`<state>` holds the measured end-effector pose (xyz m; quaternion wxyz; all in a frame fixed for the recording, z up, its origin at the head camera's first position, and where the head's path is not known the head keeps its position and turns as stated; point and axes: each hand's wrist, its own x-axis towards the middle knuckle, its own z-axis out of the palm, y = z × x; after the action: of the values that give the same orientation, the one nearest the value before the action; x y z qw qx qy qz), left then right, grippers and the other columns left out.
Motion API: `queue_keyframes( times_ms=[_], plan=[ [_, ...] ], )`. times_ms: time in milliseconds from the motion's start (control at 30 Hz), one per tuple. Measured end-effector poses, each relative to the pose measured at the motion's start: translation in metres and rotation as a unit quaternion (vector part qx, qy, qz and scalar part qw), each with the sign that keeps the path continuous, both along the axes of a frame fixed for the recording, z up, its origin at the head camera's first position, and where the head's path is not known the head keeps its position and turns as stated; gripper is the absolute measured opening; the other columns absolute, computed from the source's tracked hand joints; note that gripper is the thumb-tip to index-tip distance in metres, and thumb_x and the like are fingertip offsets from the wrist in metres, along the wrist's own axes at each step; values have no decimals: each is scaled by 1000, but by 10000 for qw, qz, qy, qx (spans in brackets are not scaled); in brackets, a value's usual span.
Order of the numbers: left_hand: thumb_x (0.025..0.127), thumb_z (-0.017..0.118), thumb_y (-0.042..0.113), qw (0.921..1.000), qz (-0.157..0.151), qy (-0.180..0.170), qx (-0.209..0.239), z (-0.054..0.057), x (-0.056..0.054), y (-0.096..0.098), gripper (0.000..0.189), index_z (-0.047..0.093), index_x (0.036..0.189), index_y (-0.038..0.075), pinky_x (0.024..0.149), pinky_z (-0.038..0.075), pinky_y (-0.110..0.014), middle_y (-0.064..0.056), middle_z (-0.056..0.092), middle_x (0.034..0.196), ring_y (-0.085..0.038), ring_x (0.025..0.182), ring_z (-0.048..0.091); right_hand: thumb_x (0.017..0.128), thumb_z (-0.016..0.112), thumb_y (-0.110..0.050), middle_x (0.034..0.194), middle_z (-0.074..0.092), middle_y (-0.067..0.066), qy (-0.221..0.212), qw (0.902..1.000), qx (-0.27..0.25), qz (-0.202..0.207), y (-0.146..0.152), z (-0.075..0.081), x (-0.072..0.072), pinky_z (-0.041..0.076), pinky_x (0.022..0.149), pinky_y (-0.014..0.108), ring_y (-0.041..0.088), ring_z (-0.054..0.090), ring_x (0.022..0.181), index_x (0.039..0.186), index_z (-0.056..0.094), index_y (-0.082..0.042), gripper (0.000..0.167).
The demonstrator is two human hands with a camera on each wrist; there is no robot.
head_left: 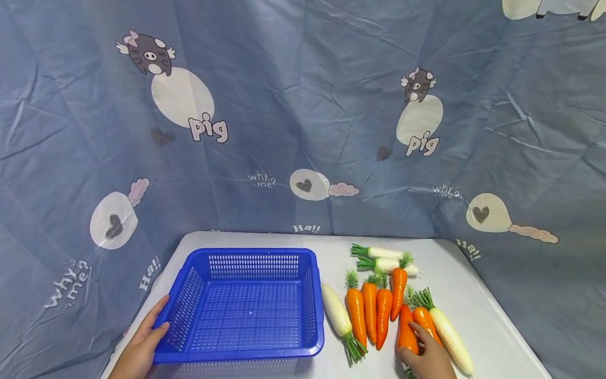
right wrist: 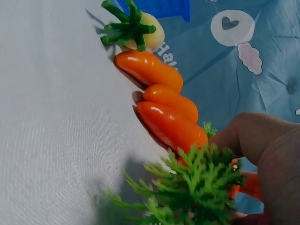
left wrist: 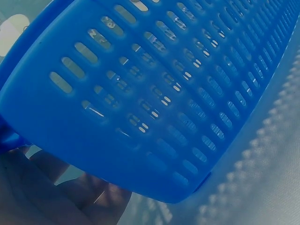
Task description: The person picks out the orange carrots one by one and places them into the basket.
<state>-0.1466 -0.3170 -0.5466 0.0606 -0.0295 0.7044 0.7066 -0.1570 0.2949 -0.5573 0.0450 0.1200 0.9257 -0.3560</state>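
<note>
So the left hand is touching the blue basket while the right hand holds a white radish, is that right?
Not quite: the vegetable is wrong. The right hand holds an orange carrot, as the head view shows. The left hand does touch the blue basket.

We see a crumpled blue-grey cloth [head_left: 284, 105] hanging like walls beyond the far edge of the white table [head_left: 461, 284] and along its left and right edges. The far corners are rounded, and the tabletop looks finely textured up close. Above the far edge we find printed dark winged pigs [head_left: 416, 87], a pale oval [head_left: 318, 193] with a heart, and "Ha!!" lettering [head_left: 306, 228]. Light catches the creases.
</note>
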Motion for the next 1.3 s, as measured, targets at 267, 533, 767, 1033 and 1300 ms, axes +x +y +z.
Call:
queue_keyframes(
  times_ms=[267, 533, 767, 1033, 1300],
  plan=[
    [116, 32, 24, 10000, 14, -54, -27, 0, 0, 0, 63, -1, 170, 26, 84, 58, -35, 11, 23, 151, 6, 111, 57, 88, 75, -21, 141, 56, 35, 160, 9956, -841, -391, -4, 9, 3, 58, 83, 40, 34, 69, 108, 153, 47, 0, 73],
    [116, 32, 25, 10000, 27, 25, 83, -1, -1, 3, 63, -1, 170, 26, 84, 57, -33, -1, 13, 163, 7, 112, 55, 95, 70, -10, 152, 47, 33, 408, 9808, -1867, -388, -13, 21, 7, 59, 72, 32, 32, 69, 108, 155, 46, -3, 65],
    [116, 32, 24, 10000, 69, 45, 56, -2, -1, 4, 63, 0, 170, 24, 84, 57, -32, -6, 10, 165, 8, 112, 54, 96, 69, -5, 150, 47, 33, 578, 9642, -2557, -407, -22, 25, 8, 62, 79, 37, 31, 69, 108, 154, 44, -1, 63],
    [116, 33, 22, 9991, -6, 372, 213, -7, 1, 1, 61, 4, 170, 26, 83, 58, -32, 19, 27, 146, 5, 112, 56, 97, 70, -2, 148, 50, 31, 769, 9555, -2818, -418, -31, 29, 5, 61, 82, 34, 23, 68, 105, 149, 46, 1, 58],
    [116, 31, 21, 9974, -141, 581, 402, -7, 0, 1, 60, 5, 170, 26, 82, 59, -36, 20, 28, 143, 0, 113, 59, 100, 67, -8, 153, 48, 26, 643, 9499, -2990, -642, -40, 34, 1, 58, 88, 32, 19, 61, 108, 156, 45, -3, 60]
  ],
)
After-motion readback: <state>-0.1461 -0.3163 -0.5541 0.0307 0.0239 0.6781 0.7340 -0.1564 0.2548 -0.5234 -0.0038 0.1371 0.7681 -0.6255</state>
